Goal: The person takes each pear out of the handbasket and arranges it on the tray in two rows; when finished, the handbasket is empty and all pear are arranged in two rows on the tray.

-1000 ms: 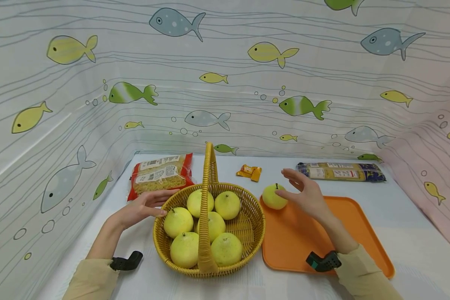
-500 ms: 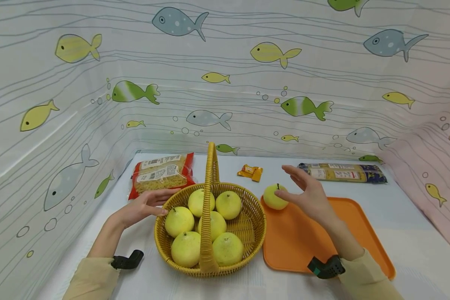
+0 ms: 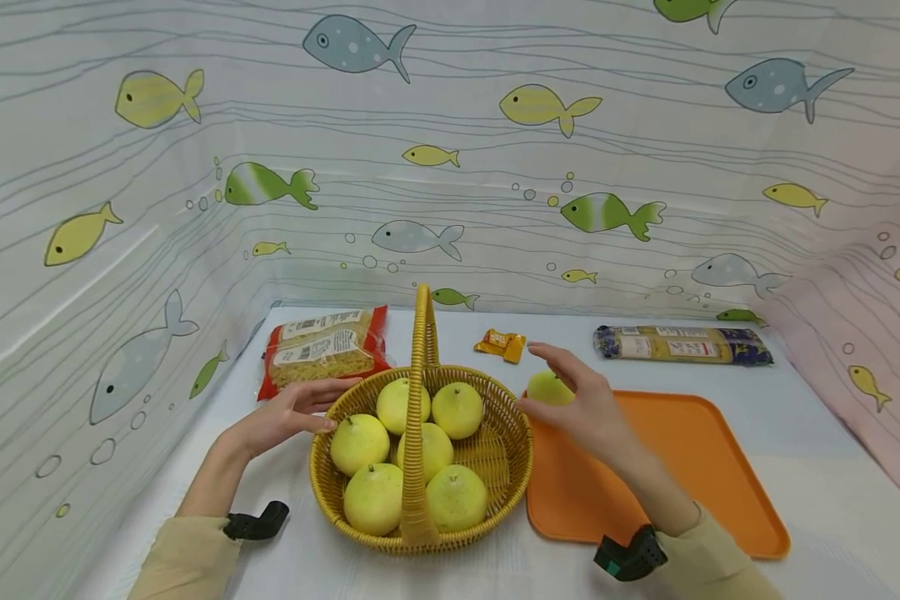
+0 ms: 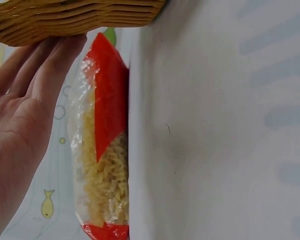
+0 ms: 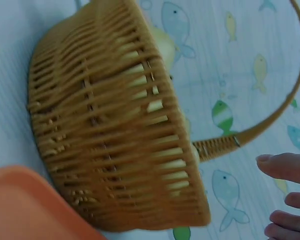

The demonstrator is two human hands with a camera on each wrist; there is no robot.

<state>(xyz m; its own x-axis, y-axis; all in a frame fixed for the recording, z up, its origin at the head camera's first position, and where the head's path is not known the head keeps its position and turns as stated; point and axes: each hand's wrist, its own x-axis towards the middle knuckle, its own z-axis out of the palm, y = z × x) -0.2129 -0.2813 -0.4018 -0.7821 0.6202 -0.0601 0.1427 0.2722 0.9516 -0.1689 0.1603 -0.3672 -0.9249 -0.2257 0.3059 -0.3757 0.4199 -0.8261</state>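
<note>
Left hand (image 3: 288, 417), fingers loosely extended, touches the wicker basket (image 3: 489, 462) near ten o'clock on its rim; six yellow-green fruits (image 3: 456, 497) sit inside. Right hand (image 3: 588, 408), thumb and fingers wide apart, hovers near the rim between two and three o'clock, a lone fruit (image 3: 544, 387) partly hidden behind it. From the basket, an orange tray (image 3: 690, 450) lies at three o'clock; farther off, a pasta bag (image 3: 322, 350) at half past ten, small orange packaging (image 3: 501, 343) at one, a long packet (image 3: 682, 345) past two

In front of you, a basket (image 3: 487, 462) is holding fruits (image 3: 456, 497); a tray (image 3: 682, 450) is lying to its right, a bag (image 3: 326, 354) behind-left, a packet (image 3: 686, 345) behind the tray.
</note>
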